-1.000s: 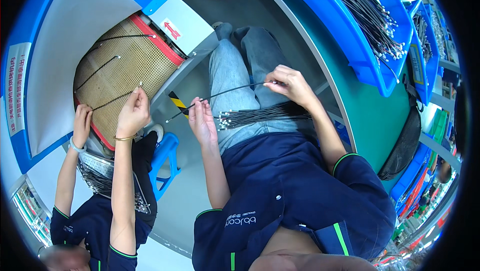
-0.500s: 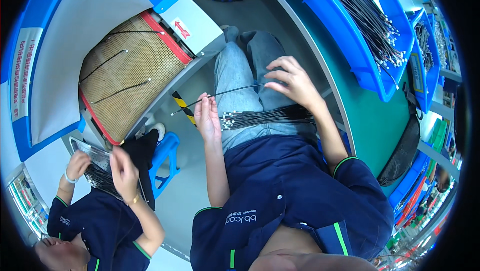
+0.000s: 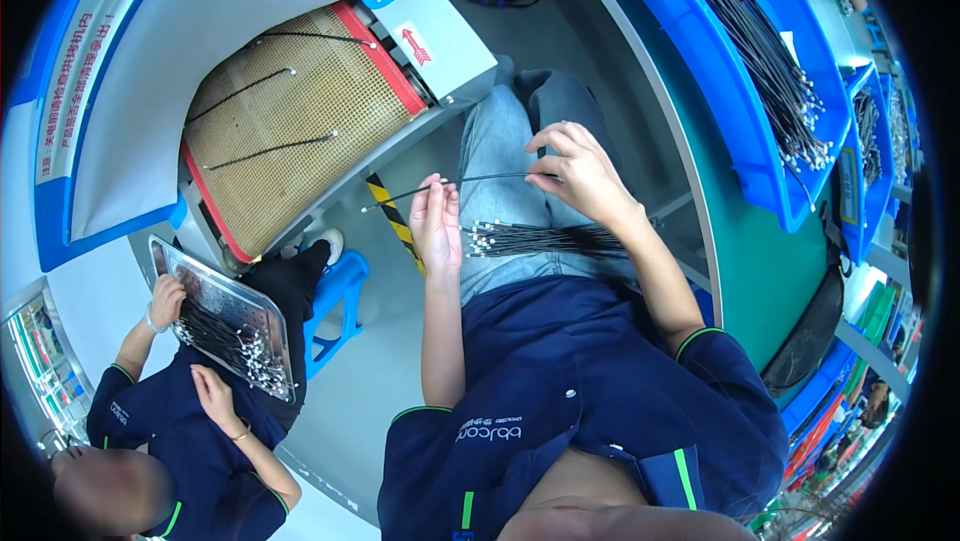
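Note:
A thin black cable (image 3: 490, 178) with a small light connector at its left end is stretched above my lap between both hands. My left hand (image 3: 436, 221) pinches it between thumb and fingertips, and the connector end sticks out to the left. Closed around the cable's right part, my right hand (image 3: 578, 173) has thumb and fingertips together; the far end is hidden by that hand. Across my thighs lies a bundle of similar black cables (image 3: 545, 240), their white connectors pointing left, just below the held cable.
Left of me, a mesh conveyor belt (image 3: 290, 111) with red edges carries several cables into a machine hood. A co-worker beside it holds a metal tray (image 3: 215, 286) of cables. A blue stool (image 3: 340, 306) stands between us. Right, blue bins (image 3: 700, 71) of cables sit on a green bench (image 3: 735, 271).
The view has shifted, so the scene sits further right and lower. My right hand's fingers have closed in on the cable. The co-worker's hands have moved apart, uncovering the tray.

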Action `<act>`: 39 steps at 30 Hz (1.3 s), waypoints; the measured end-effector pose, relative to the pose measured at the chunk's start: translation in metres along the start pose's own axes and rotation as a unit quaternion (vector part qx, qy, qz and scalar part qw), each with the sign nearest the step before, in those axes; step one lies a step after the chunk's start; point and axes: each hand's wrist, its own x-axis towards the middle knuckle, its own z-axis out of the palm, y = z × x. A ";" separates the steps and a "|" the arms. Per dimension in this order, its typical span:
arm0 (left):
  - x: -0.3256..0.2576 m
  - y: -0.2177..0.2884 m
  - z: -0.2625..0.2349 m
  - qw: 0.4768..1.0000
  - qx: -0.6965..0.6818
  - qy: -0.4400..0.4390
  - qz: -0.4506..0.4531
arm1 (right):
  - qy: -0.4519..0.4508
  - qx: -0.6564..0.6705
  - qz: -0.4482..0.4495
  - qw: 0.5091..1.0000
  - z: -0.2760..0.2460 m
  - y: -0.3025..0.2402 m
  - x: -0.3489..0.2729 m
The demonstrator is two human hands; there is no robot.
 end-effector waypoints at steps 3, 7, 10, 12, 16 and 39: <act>0.002 0.003 0.002 0.999 0.041 0.008 0.003 | 0.002 0.009 -0.003 1.000 -0.001 -0.005 0.008; 0.000 -0.002 -0.001 0.973 0.228 -0.034 0.022 | 0.006 0.023 -0.005 1.000 0.001 -0.010 0.029; -0.008 -0.015 -0.010 0.930 0.350 -0.109 0.002 | 0.021 0.041 -0.014 0.999 0.012 -0.013 0.053; -0.012 -0.022 -0.015 0.871 0.456 -0.184 -0.005 | 0.026 0.060 -0.015 0.998 0.022 -0.016 0.073; -0.027 -0.010 0.013 0.752 0.604 -0.263 -0.002 | 0.050 0.072 -0.024 0.996 0.041 -0.021 0.115; -0.033 -0.036 -0.001 0.607 0.722 -0.320 0.087 | 0.075 0.072 0.041 0.994 0.118 -0.028 0.191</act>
